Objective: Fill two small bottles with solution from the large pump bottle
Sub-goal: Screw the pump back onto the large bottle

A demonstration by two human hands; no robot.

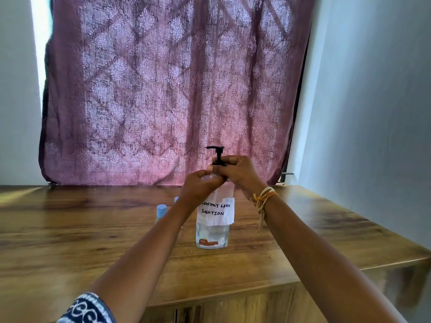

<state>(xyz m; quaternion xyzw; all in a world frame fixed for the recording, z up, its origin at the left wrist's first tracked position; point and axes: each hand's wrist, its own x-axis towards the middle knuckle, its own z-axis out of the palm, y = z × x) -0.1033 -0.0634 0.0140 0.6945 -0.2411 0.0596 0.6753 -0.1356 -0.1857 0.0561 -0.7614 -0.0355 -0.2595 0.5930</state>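
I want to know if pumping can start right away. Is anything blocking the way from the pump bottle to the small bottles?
Yes: the left forearm crosses between the pump bottle and the small blue-capped bottles, which look capped.

The large pump bottle (212, 224) stands upright on the tabletop (93, 241), directly below both sets of fingers. The left hand (200, 186) wraps the bottle's neck, the right hand (238, 171) sits just above and right of it, at the pump's collar. The pump head (215, 149) rises above the fingers. 2 small bottles (161, 212) stand left of the fingers, partly behind the left forearm. A curtain (175, 89) hangs behind everything.
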